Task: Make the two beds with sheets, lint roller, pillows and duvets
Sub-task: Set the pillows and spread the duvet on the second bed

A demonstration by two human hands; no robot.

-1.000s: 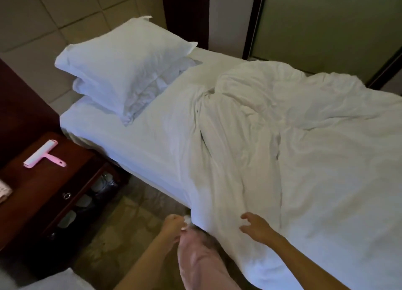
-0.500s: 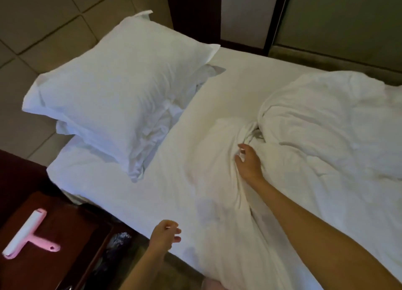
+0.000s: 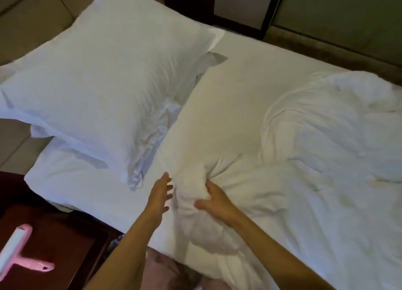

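The right hand (image 3: 214,199) has its grip closed on a bunched fold of the duvet (image 3: 304,170), which lies crumpled across the bed; the left hand (image 3: 159,197) hovers open beside it. A one-handed pull could drag the sheet (image 3: 235,89) loose or nudge the pillows (image 3: 104,76).

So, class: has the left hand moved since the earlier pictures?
Yes. The left hand has come from off the bed's near edge up onto the sheet, towards the pillows.
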